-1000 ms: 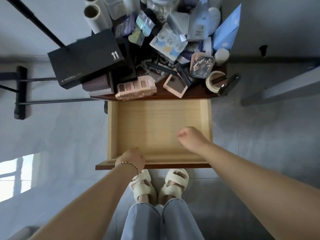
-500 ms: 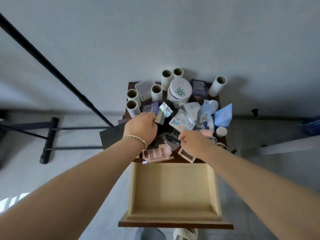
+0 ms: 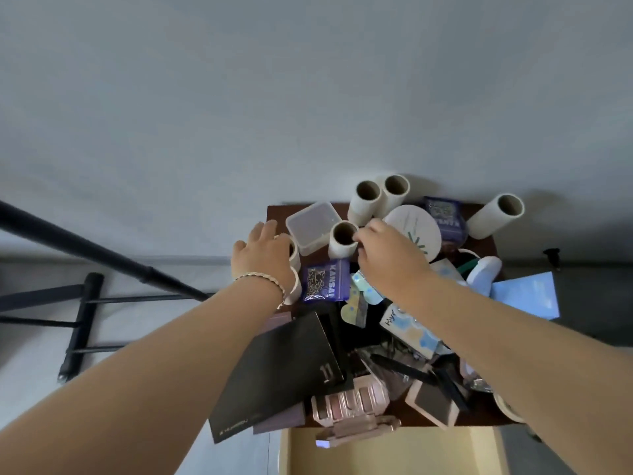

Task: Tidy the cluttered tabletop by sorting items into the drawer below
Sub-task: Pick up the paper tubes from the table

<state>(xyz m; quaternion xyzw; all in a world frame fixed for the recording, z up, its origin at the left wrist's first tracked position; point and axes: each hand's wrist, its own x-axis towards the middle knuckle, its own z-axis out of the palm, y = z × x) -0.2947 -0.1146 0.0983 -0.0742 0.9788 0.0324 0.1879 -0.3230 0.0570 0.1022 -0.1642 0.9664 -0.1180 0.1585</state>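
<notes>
At 12 o'clock on the tabletop (image 3: 275, 214), upright white roll (image 3: 342, 245), hollow core showing, rim pinched by thumb and fingertips of right hand (image 3: 387, 258). At its 9 o'clock, second roll (image 3: 294, 255) under left hand (image 3: 263, 257), fingers draped over; grip indiscernible. At 6 o'clock, pale wooden drawer (image 3: 428, 454), open, beneath pink palette (image 3: 352, 402).

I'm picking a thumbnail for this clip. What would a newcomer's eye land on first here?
Two bare arms reach in from below: the right hand pinches the rim of a white roll, and the left hand lies over another roll beside it. Under them the small table is heaped with clutter. A black box marked 11 overhangs its near left edge, with the open drawer below.
</notes>
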